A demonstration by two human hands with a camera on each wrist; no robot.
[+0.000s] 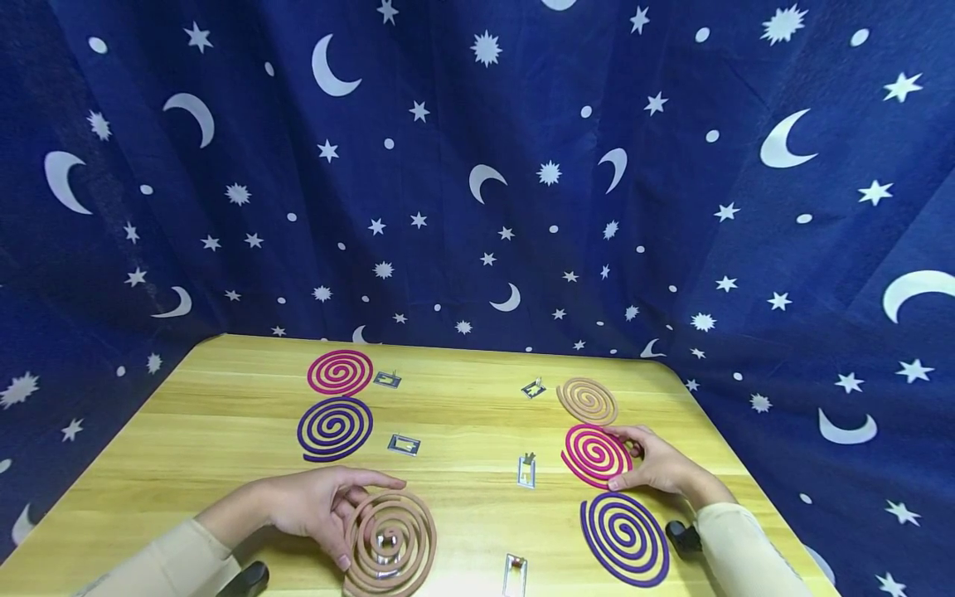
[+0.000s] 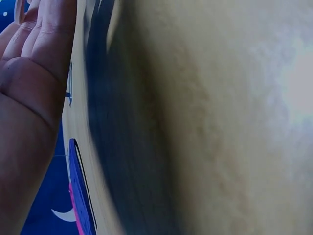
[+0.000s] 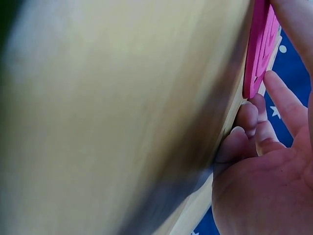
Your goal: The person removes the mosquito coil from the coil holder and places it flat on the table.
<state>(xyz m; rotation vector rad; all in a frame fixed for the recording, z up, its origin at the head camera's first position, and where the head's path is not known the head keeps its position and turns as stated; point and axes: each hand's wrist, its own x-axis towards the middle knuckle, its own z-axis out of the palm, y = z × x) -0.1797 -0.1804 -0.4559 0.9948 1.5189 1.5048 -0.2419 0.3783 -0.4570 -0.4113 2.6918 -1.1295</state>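
Observation:
My left hand (image 1: 321,506) grips the left edge of a brown mosquito coil (image 1: 430,539) between thumb and fingers. Through its rings shows a small metal coil stand (image 1: 387,572). The left wrist view catches only a sliver of that coil (image 2: 19,11) by the fingers. Over on the right, my right hand (image 1: 660,464) pinches a pink mosquito coil (image 1: 597,452), thumb at the near edge and forefinger at the far edge. In the right wrist view the pink coil (image 3: 259,49) appears edge-on. Just nearer than that hand lies a purple coil (image 1: 625,535).
At the left back lie a pink coil (image 1: 340,372) and a purple coil (image 1: 335,427). Another brown coil (image 1: 588,400) is at the right back. Several metal stands, such as this one (image 1: 525,471), dot the wooden table (image 1: 462,414). A starry curtain (image 1: 448,166) hangs behind.

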